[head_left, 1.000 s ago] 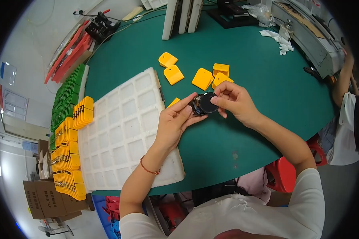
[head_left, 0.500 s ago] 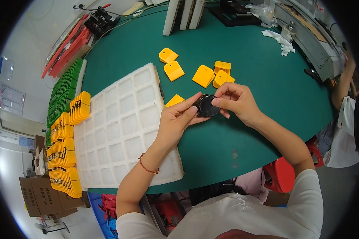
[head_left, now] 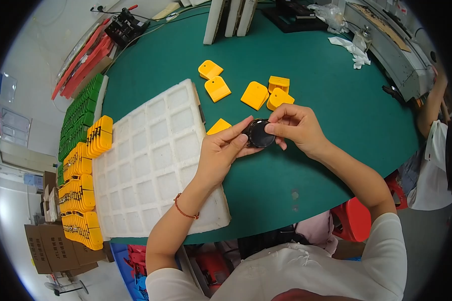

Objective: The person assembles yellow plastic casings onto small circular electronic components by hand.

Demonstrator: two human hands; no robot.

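Between my two hands is a round black disc-shaped part (head_left: 260, 134) with a smooth, shiny face, held above the green table. My left hand (head_left: 225, 145) is closed on its left edge, thumb in front and fingers reaching underneath. The thumb and forefinger of my right hand (head_left: 297, 129) pinch its upper right edge. Just beyond lie several yellow plastic pieces (head_left: 255, 95) with rounded tops and a small hole; one more yellow piece (head_left: 219, 126) is partly hidden behind my left hand. What the disc's underside looks like is hidden.
A white foam tray with square pockets (head_left: 150, 150) lies under my left forearm. Rows of yellow pieces (head_left: 78, 193) and green pieces (head_left: 80, 118) line its left side. White foam slabs (head_left: 231, 20) stand at the back. Another person's arm (head_left: 432, 108) shows at right, near a red stool (head_left: 354, 218).
Almost nothing differs. Both hands keep their grip on the black disc, which seems turned very slightly; the whole view has shifted a little.
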